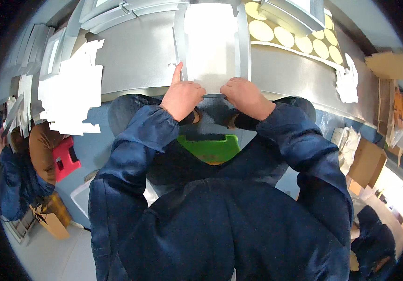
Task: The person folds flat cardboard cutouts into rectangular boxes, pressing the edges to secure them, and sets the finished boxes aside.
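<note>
- The fingers [232, 89] of the right hand [244, 97] are curled over the near edge of a flat white rectangular sheet with grey folded side strips [210, 44], which is gripped there.
- The left hand [181, 96] is pressed on the same edge, its fingers folded and the forefinger stretched up along the sheet's left grey strip.
- The sheet is laid on a grey metal worktable [138, 56], at its near rim, between the two hands.
- A white die-cut card blank [70, 89] is seen at the table's left end.
- A sheet of pale round stickers [299, 40] lies to the upper right.
- A green plastic stool [208, 147] is seen below the hands.
</note>
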Motion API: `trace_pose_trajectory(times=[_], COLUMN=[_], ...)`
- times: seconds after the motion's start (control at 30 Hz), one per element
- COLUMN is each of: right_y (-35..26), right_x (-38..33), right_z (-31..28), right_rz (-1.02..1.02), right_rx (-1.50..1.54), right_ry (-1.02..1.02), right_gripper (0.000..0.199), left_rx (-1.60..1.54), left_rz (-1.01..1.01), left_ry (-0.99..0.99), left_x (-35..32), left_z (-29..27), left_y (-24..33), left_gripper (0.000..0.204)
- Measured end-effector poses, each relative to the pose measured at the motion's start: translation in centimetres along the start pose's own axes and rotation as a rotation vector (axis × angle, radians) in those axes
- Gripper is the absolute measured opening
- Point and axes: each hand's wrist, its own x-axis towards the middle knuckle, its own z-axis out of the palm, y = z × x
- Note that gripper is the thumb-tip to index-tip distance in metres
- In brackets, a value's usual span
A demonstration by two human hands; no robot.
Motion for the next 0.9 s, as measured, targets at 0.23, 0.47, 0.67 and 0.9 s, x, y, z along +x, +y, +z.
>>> trace_pose_trajectory(times=[0.23, 0.47, 0.67, 0.9], right_y=[-0.8, -1.3, -0.7, -0.8], right_x=[-0.1, -3.2, -2.9, -3.0], right_z=[-0.9, -2.0, -0.1, -0.4], right_rz=[-0.006, 0.032, -0.143, -0.181], right_rx=[-0.087, -0.238, -0.233, -0.225], right_ry=[0.063, 0.152, 0.338, 0.312], right_gripper=[0.027, 0.024, 0.028, 0.030], left_rx=[-0.053, -0.028, 0.062, 0.085], left_rz=[0.038, 0.031, 0.105, 0.140], left_ry=[0.113, 0.478, 0.554, 0.499], left_x=[-0.8, -3.9, -3.4, -2.2], left_z=[-0.6, 0.4, 1.7, 2.3], left_y=[0.1, 0.2, 1.5, 1.0], left_gripper=[0.007, 0.034, 0.033, 0.028])
